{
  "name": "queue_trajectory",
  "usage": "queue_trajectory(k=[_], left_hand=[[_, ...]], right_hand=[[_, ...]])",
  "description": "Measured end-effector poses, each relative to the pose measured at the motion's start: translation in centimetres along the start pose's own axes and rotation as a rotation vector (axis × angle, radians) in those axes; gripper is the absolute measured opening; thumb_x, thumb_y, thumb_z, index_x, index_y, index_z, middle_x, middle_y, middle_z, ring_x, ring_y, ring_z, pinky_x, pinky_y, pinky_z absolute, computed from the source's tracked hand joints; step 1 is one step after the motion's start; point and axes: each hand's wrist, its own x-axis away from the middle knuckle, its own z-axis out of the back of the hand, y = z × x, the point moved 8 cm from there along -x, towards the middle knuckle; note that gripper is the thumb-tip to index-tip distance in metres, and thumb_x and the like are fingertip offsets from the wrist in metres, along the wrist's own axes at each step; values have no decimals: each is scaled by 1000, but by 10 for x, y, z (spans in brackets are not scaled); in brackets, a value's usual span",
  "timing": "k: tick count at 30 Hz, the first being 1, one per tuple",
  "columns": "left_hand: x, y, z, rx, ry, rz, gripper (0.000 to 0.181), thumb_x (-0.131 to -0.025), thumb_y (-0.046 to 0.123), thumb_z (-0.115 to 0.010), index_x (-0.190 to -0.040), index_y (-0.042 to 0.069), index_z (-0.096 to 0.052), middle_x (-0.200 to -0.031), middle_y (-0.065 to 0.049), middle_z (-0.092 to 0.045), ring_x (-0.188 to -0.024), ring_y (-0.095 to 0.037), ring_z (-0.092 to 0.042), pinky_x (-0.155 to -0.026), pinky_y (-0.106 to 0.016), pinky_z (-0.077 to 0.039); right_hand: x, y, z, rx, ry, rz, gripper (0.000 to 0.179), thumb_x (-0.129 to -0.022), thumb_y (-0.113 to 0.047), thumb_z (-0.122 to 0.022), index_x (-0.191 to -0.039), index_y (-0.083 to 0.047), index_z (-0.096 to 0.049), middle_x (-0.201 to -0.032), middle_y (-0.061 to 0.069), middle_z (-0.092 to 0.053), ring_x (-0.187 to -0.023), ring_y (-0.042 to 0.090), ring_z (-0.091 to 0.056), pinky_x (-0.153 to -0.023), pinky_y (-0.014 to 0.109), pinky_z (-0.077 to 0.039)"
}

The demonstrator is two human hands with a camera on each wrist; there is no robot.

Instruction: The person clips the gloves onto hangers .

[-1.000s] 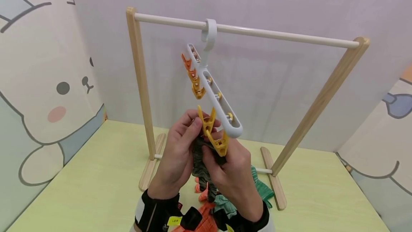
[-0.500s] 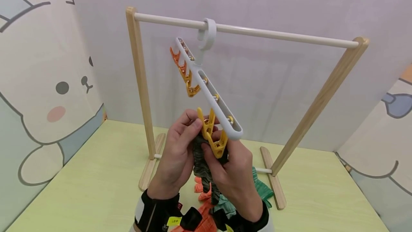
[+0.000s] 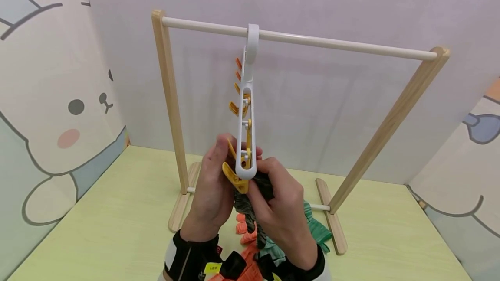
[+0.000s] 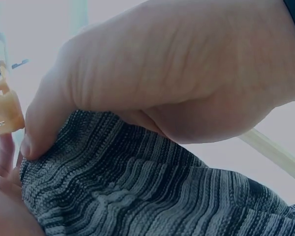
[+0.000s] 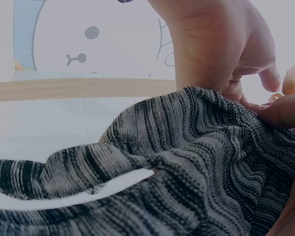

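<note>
Grey-and-black striped knitted sock (image 3: 245, 211) hangs between both hands in front of the rack, its top edge held up at the yellow plastic clip (image 3: 234, 178) on the near end of the white plastic clip hanger (image 3: 248, 142). The left hand (image 3: 212, 194) curls around the clip, thumb up against its handles, and pinches the sock's edge, as the left wrist view shows (image 4: 137, 196). The right hand (image 3: 279, 207) grips the sock's top just beside the clip. The hanger dangles end-on by its hook from the white rail (image 3: 336, 44) of the wooden-framed rack (image 3: 168, 99), with orange clips (image 3: 238, 66) further up it. Below the wrists, orange socks (image 3: 246, 233) and a green sock (image 3: 318, 229) lie on the pale green tabletop (image 3: 117, 220).
</note>
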Motion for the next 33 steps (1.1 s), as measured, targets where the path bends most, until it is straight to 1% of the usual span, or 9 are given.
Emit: queue_trajectory(k=[6,12,15,20,23,25,29,31,33], left_hand=[[-1,-1,4,31,34,25,35,-103,50,-53,-87,21,-61,-98,5,-73,-98,-13,-64,-89,-30,-51],[-2,1,4,64,-10,49,33,-107,45,-46,-90,20,-60,-101,5,-70,-94,-11,-57,-79,-24,-49],[-2,1,3,114,-33,51,29,-109,39,-46,-94,20,-61,-102,4,-71,-93,-9,-58,-76,-21,-49],[-2,-1,1,216,-40,63,21,-107,34,-50,-97,18,-59,-101,3,-72,-93,-7,-64,-79,-20,-53],[-2,-3,3,222,-2,89,17,-106,35,-53,-101,19,-58,-104,3,-72,-98,-8,-64,-82,-21,-52],[-2,-5,4,219,14,108,18,-104,36,-55,-110,19,-59,-106,4,-72,-99,-7,-64,-83,-20,-51],[-2,-5,5,211,-6,144,30,-105,36,-56,-127,17,-61,-110,7,-70,-103,-6,-61,-90,-20,-50],[-2,-5,4,201,-20,158,31,-105,35,-55,-128,17,-65,-111,7,-68,-105,-5,-58,-93,-20,-48],[-2,-5,5,198,-15,163,28,-105,34,-55,-123,19,-69,-112,7,-67,-107,-5,-58,-95,-20,-48]], right_hand=[[0,-1,-1,10,-3,10,14,-102,-12,-59,-110,0,-61,-99,9,-68,-83,14,-65,-75,20,-54],[-1,0,-1,10,-8,2,14,-96,-1,-64,-110,1,-62,-100,9,-68,-84,14,-65,-76,20,-53],[0,0,-1,14,-5,-9,18,-95,1,-65,-113,1,-61,-103,10,-70,-86,15,-67,-76,20,-54],[1,1,0,43,9,-23,17,-97,-3,-63,-113,2,-58,-103,12,-71,-86,15,-68,-75,22,-55],[1,0,0,61,19,-18,18,-98,-5,-62,-113,3,-57,-103,13,-71,-86,16,-69,-75,23,-56],[1,0,0,67,23,-17,20,-96,-2,-63,-113,3,-57,-103,13,-71,-87,17,-70,-75,24,-56],[2,1,1,91,30,-24,26,-90,2,-67,-114,4,-56,-105,14,-71,-90,18,-71,-77,25,-58],[3,0,2,102,38,-23,26,-90,2,-67,-114,4,-56,-106,14,-72,-90,18,-72,-77,25,-58],[3,0,3,106,51,-16,23,-93,-2,-66,-114,4,-57,-105,15,-72,-88,19,-72,-76,25,-58]])
